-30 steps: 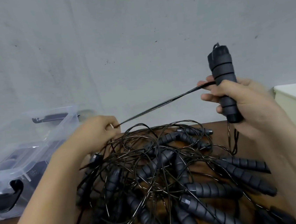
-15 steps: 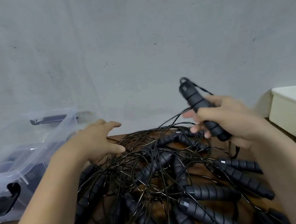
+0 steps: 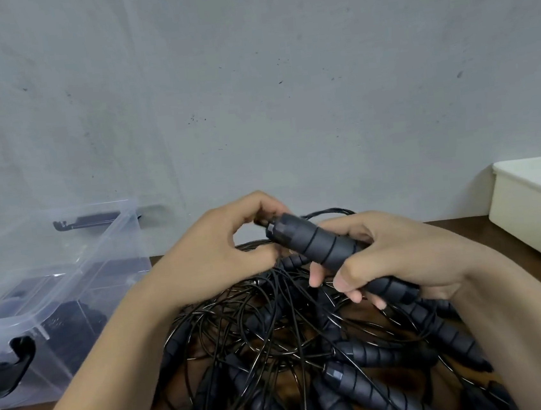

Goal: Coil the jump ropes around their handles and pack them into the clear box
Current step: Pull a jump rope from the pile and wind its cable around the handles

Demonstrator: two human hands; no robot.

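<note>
My right hand (image 3: 401, 254) grips a black ribbed jump rope handle (image 3: 316, 243), tilted with its cap end up and to the left. My left hand (image 3: 221, 253) is closed at that cap end, its fingertips pinching the thin black rope where it leaves the handle. Both hands hover over a tangled pile of black jump ropes (image 3: 311, 350) with several handles, spread across the brown table. The clear box (image 3: 55, 294) stands at the left with dark items showing through its wall.
A white plastic bin (image 3: 536, 210) stands on the table at the right edge. A grey wall rises right behind the table. Black latch handles sit on the near and far ends of the clear box.
My right hand has lowered the handle from head height down over the pile and tilted it leftward. My left hand let go of the stretched rope, then came over to the handle's cap end.
</note>
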